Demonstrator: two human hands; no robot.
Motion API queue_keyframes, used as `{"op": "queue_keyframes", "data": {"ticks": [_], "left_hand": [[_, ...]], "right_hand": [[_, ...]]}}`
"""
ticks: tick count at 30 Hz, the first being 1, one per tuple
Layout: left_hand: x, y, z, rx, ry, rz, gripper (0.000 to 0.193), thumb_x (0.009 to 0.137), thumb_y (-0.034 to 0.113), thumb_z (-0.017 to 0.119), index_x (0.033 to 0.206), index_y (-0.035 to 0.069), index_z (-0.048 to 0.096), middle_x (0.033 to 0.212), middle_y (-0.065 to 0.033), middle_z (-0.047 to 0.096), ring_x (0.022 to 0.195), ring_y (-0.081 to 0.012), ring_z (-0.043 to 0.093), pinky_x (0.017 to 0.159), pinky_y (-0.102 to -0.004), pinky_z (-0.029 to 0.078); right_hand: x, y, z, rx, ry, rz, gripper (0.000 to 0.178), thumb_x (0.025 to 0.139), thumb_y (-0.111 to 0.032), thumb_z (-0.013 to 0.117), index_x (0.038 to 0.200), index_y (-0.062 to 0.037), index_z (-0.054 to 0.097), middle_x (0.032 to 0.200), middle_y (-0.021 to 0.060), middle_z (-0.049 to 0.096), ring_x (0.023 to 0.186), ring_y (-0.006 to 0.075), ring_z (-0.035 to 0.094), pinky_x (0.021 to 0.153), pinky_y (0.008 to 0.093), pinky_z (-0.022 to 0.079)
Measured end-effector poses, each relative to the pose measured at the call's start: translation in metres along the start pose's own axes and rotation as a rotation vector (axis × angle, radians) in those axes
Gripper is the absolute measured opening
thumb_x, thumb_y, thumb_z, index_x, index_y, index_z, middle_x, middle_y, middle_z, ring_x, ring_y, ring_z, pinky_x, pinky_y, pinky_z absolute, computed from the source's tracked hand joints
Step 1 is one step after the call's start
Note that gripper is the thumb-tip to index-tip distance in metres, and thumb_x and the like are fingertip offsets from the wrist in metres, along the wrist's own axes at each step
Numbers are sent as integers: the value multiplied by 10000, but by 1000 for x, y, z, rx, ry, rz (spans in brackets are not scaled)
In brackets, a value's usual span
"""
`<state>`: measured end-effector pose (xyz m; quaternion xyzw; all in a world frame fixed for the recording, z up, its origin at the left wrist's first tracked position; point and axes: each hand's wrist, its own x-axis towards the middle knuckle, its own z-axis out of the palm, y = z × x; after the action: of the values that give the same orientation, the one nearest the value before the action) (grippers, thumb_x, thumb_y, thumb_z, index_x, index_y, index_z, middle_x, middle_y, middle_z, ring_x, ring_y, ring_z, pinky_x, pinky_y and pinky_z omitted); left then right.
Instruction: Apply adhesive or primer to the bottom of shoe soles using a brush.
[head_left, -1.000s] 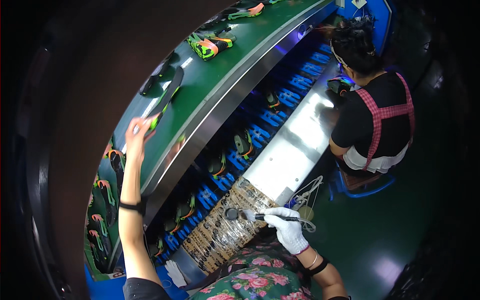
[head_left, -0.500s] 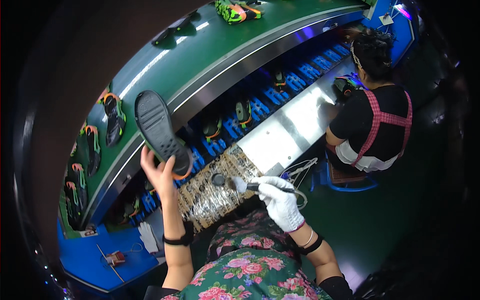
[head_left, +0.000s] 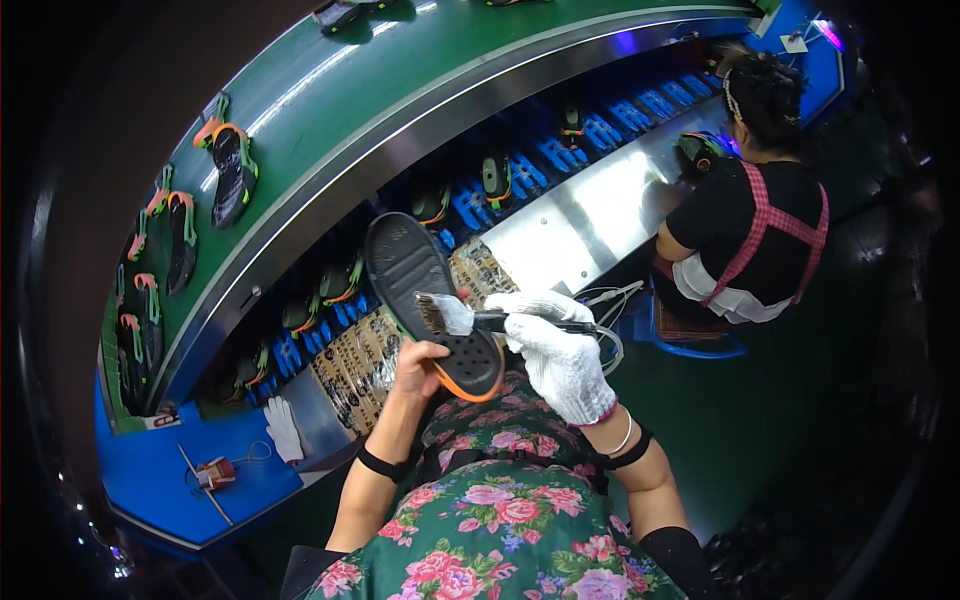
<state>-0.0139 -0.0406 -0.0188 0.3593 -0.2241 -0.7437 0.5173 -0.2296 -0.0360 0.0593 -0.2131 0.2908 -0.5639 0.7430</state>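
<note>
My bare left hand (head_left: 418,368) grips a black shoe sole (head_left: 405,262) with an orange and green rim. Its thumb lies over the near side, and the sole's hole-dotted end points toward me. In a white knit glove, my right hand (head_left: 556,350) is closed around the dark handle of a brush (head_left: 455,314). The brush has pale wrapping near its head, and its brown bristles are over the middle of the sole's face; whether they touch it I cannot tell. Both hands are above a ledge covered with taped cardboard (head_left: 350,375).
A green conveyor (head_left: 330,120) carrying several soles and shoe uppers (head_left: 232,175) curves beyond the ledge. Below it is a row of blue racks (head_left: 515,185) with shoes. A co-worker (head_left: 765,190) sits at right on a blue stool. A spare white glove (head_left: 283,430) lies at left.
My left hand has brought the sole down and right, from beside the conveyor to in front of me. My right hand has moved the brush up over it.
</note>
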Motion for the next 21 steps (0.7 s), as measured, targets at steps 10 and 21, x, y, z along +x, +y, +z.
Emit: {"op": "queue_keyframes", "data": {"ticks": [10,21], "left_hand": [[-25,-9,13,-665,-224,-90,1094,858,942,342,1517,80,484,1446,-135,597,1289,-299,605,1107,-477,487],[-31,-3,31,-717,-275,62,946,973,837,270,1586,128,405,1557,-78,501,1397,-293,503,1189,-489,385]], "right_hand": [[10,-3,29,-739,-160,-349,212,786,92,790,992,45,778,1083,176,779,993,220,751,909,334,594],[28,-8,50,-1231,-232,-878,211,754,19,835,958,-25,800,987,149,794,872,257,758,809,357,584]]}}
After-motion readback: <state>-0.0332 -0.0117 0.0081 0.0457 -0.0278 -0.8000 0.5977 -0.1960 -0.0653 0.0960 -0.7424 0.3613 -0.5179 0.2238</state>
